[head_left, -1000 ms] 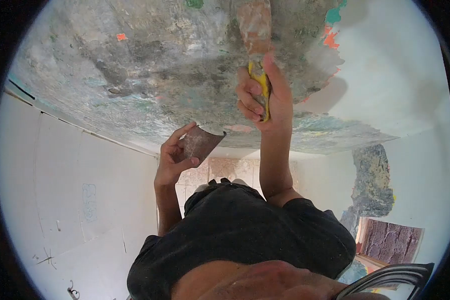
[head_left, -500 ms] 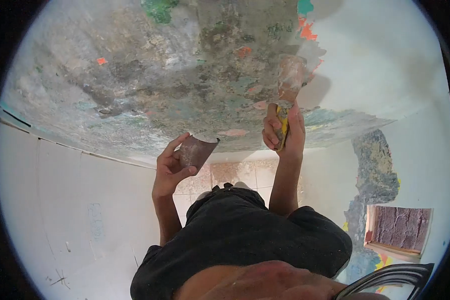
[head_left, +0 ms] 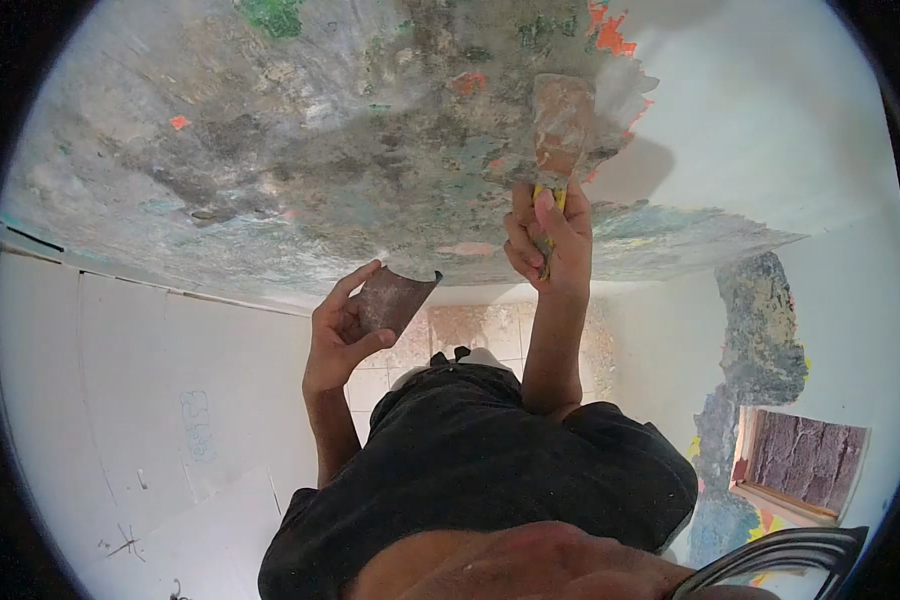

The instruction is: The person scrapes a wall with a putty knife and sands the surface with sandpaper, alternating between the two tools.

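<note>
My left hand (head_left: 338,335) holds a curved piece of dark brown sandpaper (head_left: 395,300), pinched between thumb and fingers. My right hand (head_left: 555,235) is wrapped round the yellow handle of a putty knife (head_left: 562,125). Its wide blade, smeared with whitish residue, points up over the patchy wall (head_left: 370,150). Whether the blade touches the wall cannot be told. Grey, green and orange patches show on that wall, with a ragged edge beside smooth pale paint (head_left: 760,120) to the right of the knife.
White panels (head_left: 190,390) stand at the left. A small framed opening (head_left: 805,455) shows at the lower right, beside a strip of bare grey wall (head_left: 757,320). Light floor tiles (head_left: 480,330) with brownish dust lie below my hands.
My right hand has moved slightly left and up with the putty knife, and its grip has turned. The view has shifted a little. My left hand holds the sandpaper as before.
</note>
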`<state>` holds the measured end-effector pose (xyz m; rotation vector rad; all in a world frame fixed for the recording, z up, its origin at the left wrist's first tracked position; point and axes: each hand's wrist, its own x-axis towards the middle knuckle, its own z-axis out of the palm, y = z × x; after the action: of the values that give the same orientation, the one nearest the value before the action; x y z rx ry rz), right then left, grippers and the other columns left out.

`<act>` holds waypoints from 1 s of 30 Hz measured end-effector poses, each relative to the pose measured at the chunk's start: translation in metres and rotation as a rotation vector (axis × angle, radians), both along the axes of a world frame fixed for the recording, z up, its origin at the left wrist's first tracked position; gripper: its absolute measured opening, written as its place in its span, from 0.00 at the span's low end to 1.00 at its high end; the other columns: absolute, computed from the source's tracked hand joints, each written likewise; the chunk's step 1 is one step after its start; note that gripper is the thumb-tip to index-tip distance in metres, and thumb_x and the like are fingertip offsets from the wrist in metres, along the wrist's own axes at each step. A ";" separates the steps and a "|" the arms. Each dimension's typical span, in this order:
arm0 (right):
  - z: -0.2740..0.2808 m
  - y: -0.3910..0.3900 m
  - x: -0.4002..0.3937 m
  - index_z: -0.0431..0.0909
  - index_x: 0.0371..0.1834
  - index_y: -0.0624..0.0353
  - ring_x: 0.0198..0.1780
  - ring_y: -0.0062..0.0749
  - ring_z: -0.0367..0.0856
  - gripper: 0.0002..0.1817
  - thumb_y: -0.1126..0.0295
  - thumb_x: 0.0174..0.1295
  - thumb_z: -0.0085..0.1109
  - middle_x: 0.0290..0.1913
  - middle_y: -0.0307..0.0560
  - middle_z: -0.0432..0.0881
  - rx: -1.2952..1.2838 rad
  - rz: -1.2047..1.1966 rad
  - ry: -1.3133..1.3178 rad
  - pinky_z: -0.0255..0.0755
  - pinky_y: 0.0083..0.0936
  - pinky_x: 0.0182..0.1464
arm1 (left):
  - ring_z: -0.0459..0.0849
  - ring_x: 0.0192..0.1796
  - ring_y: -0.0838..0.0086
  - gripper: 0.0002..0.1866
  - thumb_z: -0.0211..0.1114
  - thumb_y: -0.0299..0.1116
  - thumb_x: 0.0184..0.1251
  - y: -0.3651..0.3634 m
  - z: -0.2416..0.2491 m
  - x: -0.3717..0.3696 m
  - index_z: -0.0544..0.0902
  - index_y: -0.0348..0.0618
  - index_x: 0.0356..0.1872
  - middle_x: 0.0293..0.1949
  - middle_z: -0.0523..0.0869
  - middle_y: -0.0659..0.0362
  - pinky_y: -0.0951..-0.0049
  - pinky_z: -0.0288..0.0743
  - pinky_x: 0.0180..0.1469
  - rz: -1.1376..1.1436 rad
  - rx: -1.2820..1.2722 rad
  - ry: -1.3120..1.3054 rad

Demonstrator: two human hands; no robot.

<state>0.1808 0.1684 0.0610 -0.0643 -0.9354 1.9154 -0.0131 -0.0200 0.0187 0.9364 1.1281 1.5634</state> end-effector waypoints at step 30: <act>0.035 0.006 0.002 0.70 0.51 0.57 0.10 0.12 0.54 0.13 0.62 0.72 0.54 0.21 0.35 0.62 -0.015 0.091 -0.324 0.46 0.12 0.08 | 0.82 0.55 0.70 0.42 0.73 0.16 0.52 0.015 -0.005 -0.001 0.64 0.35 0.70 0.52 0.84 0.51 0.70 0.74 0.59 -0.052 0.022 -0.021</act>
<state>0.1824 0.1743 0.0965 -0.3548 -1.1548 2.0330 -0.0137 -0.0050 0.0132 0.9545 1.0660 1.5427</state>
